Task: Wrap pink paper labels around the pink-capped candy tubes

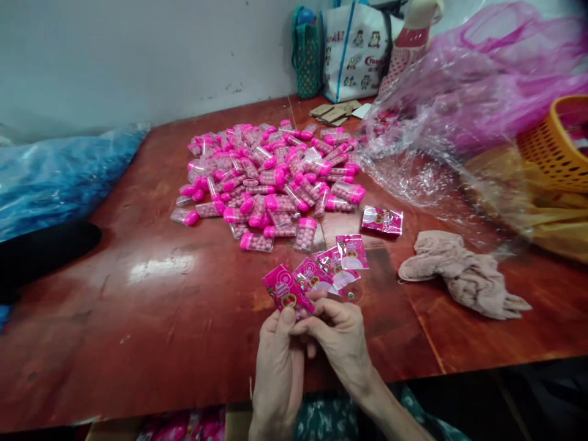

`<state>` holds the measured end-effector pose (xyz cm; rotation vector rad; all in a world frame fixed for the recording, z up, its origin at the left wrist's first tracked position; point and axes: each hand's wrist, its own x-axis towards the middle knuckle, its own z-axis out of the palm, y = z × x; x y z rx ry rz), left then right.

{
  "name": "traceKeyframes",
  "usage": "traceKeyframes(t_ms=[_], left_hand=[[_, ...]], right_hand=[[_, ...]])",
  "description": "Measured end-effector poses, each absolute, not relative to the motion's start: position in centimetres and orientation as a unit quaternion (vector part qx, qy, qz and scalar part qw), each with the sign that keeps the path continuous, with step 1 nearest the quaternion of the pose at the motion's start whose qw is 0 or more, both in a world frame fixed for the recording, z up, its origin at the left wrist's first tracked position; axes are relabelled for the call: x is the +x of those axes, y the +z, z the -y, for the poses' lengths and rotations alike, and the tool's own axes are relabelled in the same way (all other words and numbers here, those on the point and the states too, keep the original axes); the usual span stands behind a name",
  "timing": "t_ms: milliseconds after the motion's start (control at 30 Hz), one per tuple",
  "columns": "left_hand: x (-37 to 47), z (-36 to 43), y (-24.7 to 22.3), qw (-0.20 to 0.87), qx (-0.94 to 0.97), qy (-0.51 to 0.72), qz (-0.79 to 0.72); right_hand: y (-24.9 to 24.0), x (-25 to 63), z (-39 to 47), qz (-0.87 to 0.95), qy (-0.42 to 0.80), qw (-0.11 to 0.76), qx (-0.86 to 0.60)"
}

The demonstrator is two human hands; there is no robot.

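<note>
Near the table's front edge, my left hand (pixel 277 361) grips a pink printed plastic sleeve (pixel 281 286), thumb on its lower end. Pink candy balls in a small clear container (pixel 302 313) show at the sleeve's lower right edge; my fingers hide most of it. My right hand (pixel 343 335) pinches the same container and sleeve end from the right. Several flat printed sleeves (pixel 352 252) lie fanned out just beyond my hands. A stack of sleeves (pixel 382 221) sits farther right. Behind them spreads a heap of clear candy containers with pink caps (pixel 275 177).
A crumpled beige cloth (pixel 459 269) lies to the right. Clear plastic wrap (pixel 427 165), a pink bag (pixel 496 79) and a yellow basket (pixel 555 147) crowd the right side. A blue-filled plastic bag (pixel 68 177) lies left. A white tote (pixel 351 55) stands against the wall.
</note>
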<state>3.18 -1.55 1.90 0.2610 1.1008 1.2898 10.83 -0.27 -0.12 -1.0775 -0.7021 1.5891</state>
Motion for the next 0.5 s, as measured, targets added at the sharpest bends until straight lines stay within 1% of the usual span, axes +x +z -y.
traceKeyframes(t_ms=[300,500], left_hand=[[3.9,1.8,2.7,0.669,0.105,0.566,-0.47],[4.4,1.7,2.4,0.638,0.126,0.587,-0.483]], right_hand=[[0.7,11.8,0.1,0.278,0.673,0.516,-0.45],[0.0,11.9,-0.5,0.26,0.697,0.512,-0.429]])
